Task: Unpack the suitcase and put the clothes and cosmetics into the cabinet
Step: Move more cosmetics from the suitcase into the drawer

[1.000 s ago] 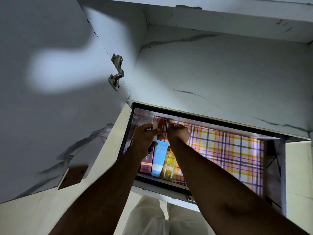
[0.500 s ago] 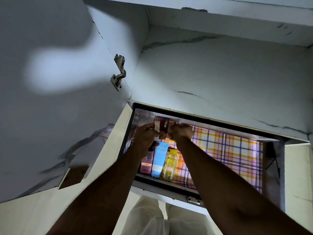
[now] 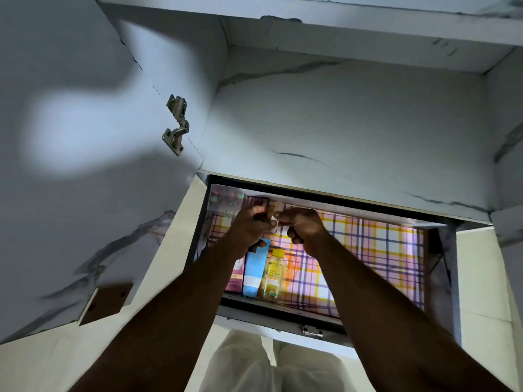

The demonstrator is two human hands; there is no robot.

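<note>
An open drawer (image 3: 283, 306) of the cabinet is lined with plaid paper (image 3: 368, 250). At its left side lie a pink box (image 3: 236, 275), a blue tube (image 3: 253, 274) and a yellow Garnier bottle (image 3: 273, 274), side by side. Both hands meet over the drawer's back left corner. My left hand (image 3: 249, 227) grips a small dark cosmetic item (image 3: 261, 216). My right hand (image 3: 302, 224) pinches a small pale piece (image 3: 276, 209) right next to it. What these small items are is too dim to tell. No suitcase or clothes are in view.
The cabinet door (image 3: 85, 193) stands open at the left on its metal hinge (image 3: 175, 124). A marble-patterned shelf (image 3: 339, 131) sits above the drawer. A metal latch (image 3: 311, 332) is on the drawer's front edge. White trousers (image 3: 268, 363) show below.
My hands have drawn closer together at the drawer's back left, with the small items now touching between them. The items lying in the drawer have not moved.
</note>
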